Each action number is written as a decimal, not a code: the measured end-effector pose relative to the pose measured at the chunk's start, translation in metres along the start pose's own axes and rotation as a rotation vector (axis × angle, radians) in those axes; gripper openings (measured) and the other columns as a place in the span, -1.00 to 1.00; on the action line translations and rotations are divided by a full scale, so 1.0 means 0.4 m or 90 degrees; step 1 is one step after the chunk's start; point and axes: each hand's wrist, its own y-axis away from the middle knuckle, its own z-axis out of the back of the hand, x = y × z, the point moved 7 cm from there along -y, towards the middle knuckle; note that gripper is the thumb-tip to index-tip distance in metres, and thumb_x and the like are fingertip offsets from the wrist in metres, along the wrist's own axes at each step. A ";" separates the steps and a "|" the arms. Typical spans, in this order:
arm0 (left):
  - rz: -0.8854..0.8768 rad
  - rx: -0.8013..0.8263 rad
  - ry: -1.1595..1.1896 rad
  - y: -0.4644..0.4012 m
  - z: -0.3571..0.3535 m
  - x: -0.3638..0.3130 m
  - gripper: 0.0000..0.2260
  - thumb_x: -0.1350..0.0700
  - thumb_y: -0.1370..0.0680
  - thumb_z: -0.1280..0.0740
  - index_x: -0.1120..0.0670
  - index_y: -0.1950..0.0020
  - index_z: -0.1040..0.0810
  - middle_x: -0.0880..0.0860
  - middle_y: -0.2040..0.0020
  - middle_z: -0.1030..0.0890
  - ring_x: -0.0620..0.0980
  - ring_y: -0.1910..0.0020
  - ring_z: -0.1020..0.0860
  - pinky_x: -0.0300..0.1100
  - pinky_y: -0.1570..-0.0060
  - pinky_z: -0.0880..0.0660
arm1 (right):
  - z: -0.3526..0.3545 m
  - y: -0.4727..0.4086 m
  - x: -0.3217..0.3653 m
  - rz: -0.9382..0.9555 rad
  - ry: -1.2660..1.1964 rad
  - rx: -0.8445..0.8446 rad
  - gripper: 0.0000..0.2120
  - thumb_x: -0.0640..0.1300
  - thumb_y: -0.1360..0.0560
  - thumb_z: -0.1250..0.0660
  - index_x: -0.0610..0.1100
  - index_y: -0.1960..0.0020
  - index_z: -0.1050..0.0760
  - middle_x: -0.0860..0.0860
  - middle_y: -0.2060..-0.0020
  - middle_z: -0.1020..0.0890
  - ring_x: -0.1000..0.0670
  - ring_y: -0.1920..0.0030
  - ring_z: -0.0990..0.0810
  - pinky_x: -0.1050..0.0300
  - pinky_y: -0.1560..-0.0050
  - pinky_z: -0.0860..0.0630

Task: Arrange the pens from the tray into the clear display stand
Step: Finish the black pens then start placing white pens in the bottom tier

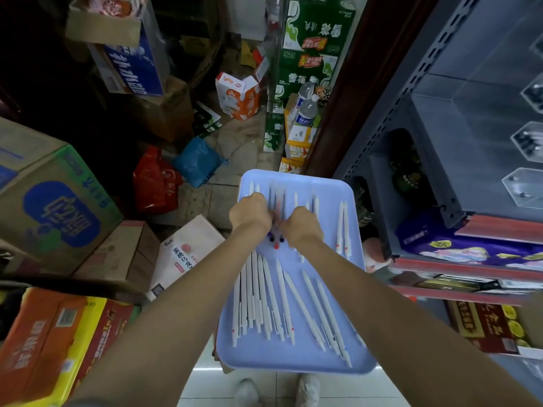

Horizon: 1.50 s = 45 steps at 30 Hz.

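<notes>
Over the middle of the blue tray [346, 201]: left hand [251, 214] and right hand [302, 227], knuckles up, close together, both grips clenched round one small bundle of pens [276, 201]; the bundle is blurred, with dark caps and one orange tip showing below the hands.

On the tray, nearer the person than the hands: a fan of white pens [264, 295] lying flat, tips pointing away.

On the tray, right of the hands: two white pens [343, 227] side by side.

Right of the tray: grey metal shelf [440, 113] carrying clear display stands [526, 188].

Left of the tray: stacked cardboard boxes [53, 201].

Beyond the tray, on the floor: red bag [152, 183], blue bag [197, 163].
</notes>
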 end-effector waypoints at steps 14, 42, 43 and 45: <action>0.032 0.151 0.350 -0.013 0.003 0.011 -0.70 0.04 -0.47 -0.41 0.24 0.29 -0.47 0.08 0.45 -0.36 -0.01 0.45 -0.34 -0.22 0.42 -0.28 | 0.039 0.040 0.014 0.021 -0.415 0.086 -0.68 -0.29 -0.51 -0.27 -0.17 0.41 -0.42 -0.09 0.51 -0.39 0.13 0.69 -0.30 0.35 0.61 -0.17; -0.218 0.347 0.876 0.373 0.060 -0.623 -0.79 0.25 -0.61 -0.14 0.23 0.11 -0.54 0.07 0.41 -0.62 -0.06 0.42 -0.58 -0.23 0.36 -0.54 | 0.666 0.281 -0.252 0.244 -0.404 -0.101 -0.69 -0.14 -0.43 -0.44 -0.08 0.48 -0.54 0.05 0.59 -0.54 0.06 0.64 -0.37 0.35 0.56 -0.32; -0.229 0.327 0.856 0.377 0.049 -0.661 -0.83 0.24 -0.61 -0.16 0.24 0.05 -0.53 0.07 0.35 -0.63 -0.05 0.37 -0.59 -0.20 0.29 -0.55 | 0.700 0.279 -0.279 0.252 -0.383 -0.105 -0.69 -0.13 -0.43 -0.44 -0.09 0.48 -0.54 0.06 0.57 -0.55 0.04 0.63 -0.39 0.34 0.55 -0.34; -0.252 0.266 0.789 0.385 0.032 -0.742 -0.84 0.19 -0.60 -0.20 0.23 0.03 -0.52 0.09 0.27 -0.62 -0.04 0.33 -0.57 -0.19 0.22 -0.50 | 0.772 0.277 -0.336 0.252 -0.323 -0.108 -0.71 -0.10 -0.42 -0.45 -0.17 0.44 -0.56 0.11 0.55 -0.58 0.03 0.61 -0.44 0.31 0.53 -0.38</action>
